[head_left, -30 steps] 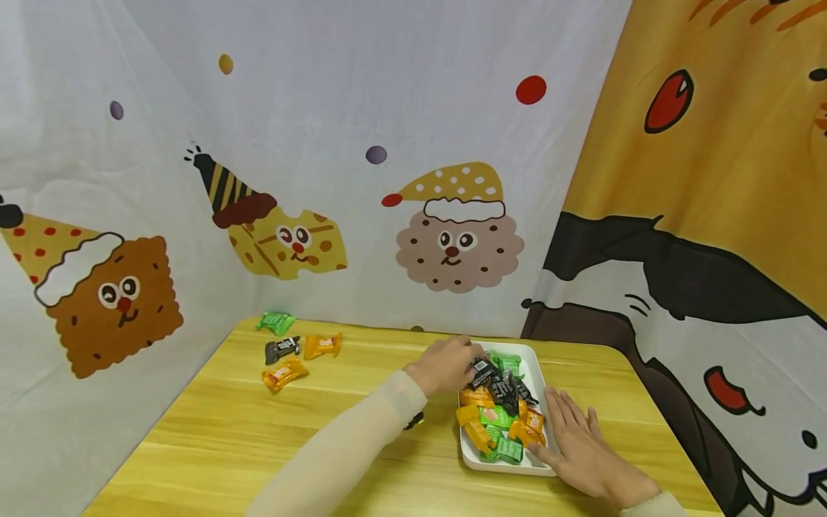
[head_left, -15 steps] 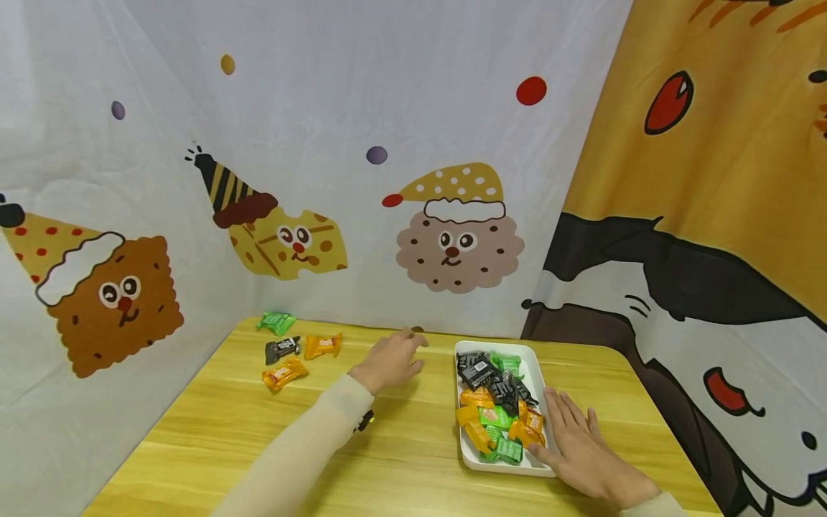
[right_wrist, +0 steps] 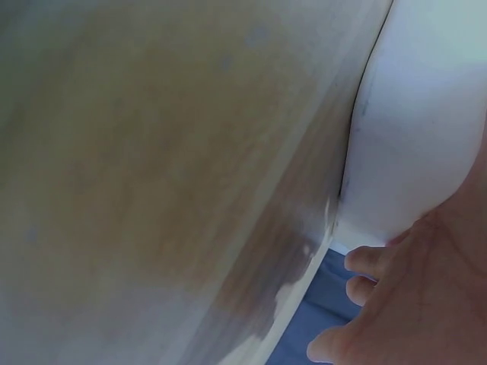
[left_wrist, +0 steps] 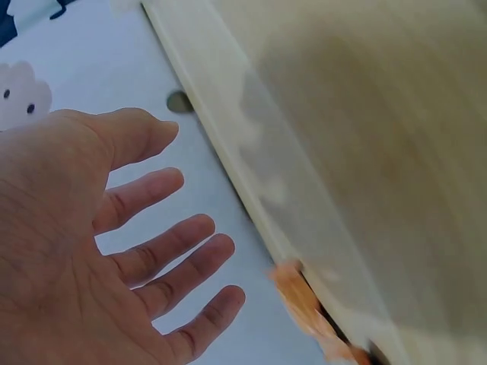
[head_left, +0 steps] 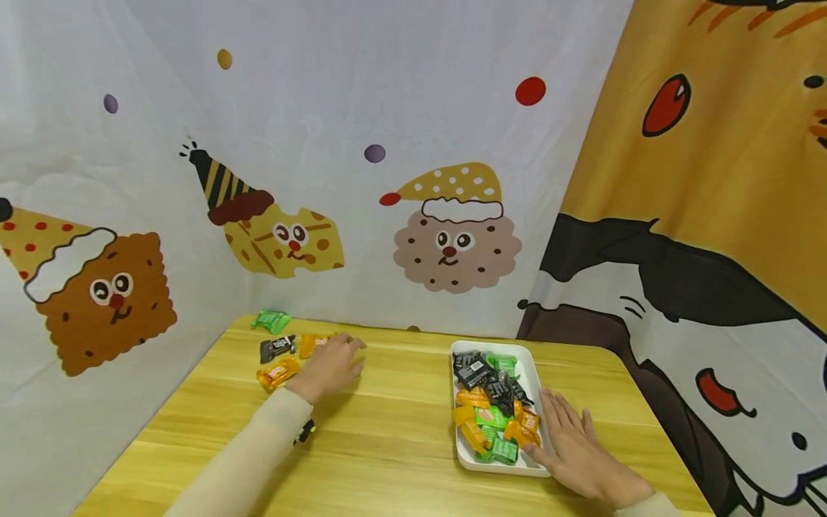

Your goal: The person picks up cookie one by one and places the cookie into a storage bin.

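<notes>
My left hand (head_left: 328, 368) hovers over the table's left part with nothing in it, partly covering an orange wrapped candy (head_left: 309, 346). In the left wrist view its fingers are spread and relaxed, and an orange candy (left_wrist: 300, 300) shows blurred beyond them. Close by lie a second orange candy (head_left: 278, 374), a black candy (head_left: 277, 349) and a green candy (head_left: 271, 321). My right hand (head_left: 581, 449) lies with straight fingers along the right side of a white tray (head_left: 528, 370), thumb at its rim. The tray holds several black candies (head_left: 474, 371), orange candies (head_left: 474, 431) and green candies (head_left: 504, 451).
The wooden table (head_left: 388, 402) stretches between the loose candies and the tray. A cartoon-printed cloth (head_left: 310, 108) hangs right behind the table's far edge. On the right, a cloth with a large animal print (head_left: 711, 179) runs down beside the table.
My left hand has left the black candies at the tray's far left corner and moved left, without a candy, to the loose candies. The right hand has stayed beside the tray.
</notes>
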Motion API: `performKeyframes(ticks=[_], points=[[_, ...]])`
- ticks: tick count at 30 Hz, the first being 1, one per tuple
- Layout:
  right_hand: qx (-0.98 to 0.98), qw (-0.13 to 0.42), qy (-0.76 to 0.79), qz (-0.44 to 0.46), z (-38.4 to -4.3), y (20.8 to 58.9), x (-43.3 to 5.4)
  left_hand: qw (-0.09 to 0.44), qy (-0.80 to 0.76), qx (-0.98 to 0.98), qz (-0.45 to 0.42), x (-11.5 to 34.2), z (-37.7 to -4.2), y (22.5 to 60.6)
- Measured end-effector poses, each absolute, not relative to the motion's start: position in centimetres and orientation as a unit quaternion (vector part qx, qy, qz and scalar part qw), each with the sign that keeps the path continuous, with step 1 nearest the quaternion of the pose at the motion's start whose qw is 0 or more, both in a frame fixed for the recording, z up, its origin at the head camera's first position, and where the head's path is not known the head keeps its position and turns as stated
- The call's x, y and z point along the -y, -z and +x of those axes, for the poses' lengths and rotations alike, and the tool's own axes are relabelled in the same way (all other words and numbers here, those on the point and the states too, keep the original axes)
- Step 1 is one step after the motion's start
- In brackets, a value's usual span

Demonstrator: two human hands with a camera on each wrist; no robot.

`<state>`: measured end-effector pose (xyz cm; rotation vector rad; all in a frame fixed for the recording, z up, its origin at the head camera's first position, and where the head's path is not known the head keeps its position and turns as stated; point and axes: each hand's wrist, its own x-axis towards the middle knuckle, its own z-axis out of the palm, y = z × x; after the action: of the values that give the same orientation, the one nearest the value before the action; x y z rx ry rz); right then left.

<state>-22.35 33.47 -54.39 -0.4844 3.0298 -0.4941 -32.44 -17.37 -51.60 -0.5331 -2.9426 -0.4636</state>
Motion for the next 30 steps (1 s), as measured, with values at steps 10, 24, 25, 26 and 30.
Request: performKeyframes(ticks=[10, 24, 25, 26, 30], points=[[-0.975, 0.015, 0.159, -0.156, -22.2, 54.6, -33.3, 0.056, 0.145, 0.979, -0.13, 23.4, -30.0, 51.7], [-0.977, 0.015, 0.147, -0.152, -22.3, 54.2, -33.2, 0.066, 0.125, 0.985, -0.096, 27.6, -28.3, 51.5], [-0.978, 0.017, 0.147, -0.15, -22.3, 54.2, -33.2, 0.062, 0.128, 0.985, -0.093, 27.8, -28.2, 51.4], [-0.978, 0.017, 0.146, -0.15, -22.3, 54.2, -33.2, 0.059, 0.128, 0.985, -0.094, 27.9, -28.2, 51.3], [-0.977, 0.014, 0.148, -0.15, -22.3, 54.2, -33.2, 0.049, 0.132, 0.986, -0.094, 28.2, -28.1, 51.1]])
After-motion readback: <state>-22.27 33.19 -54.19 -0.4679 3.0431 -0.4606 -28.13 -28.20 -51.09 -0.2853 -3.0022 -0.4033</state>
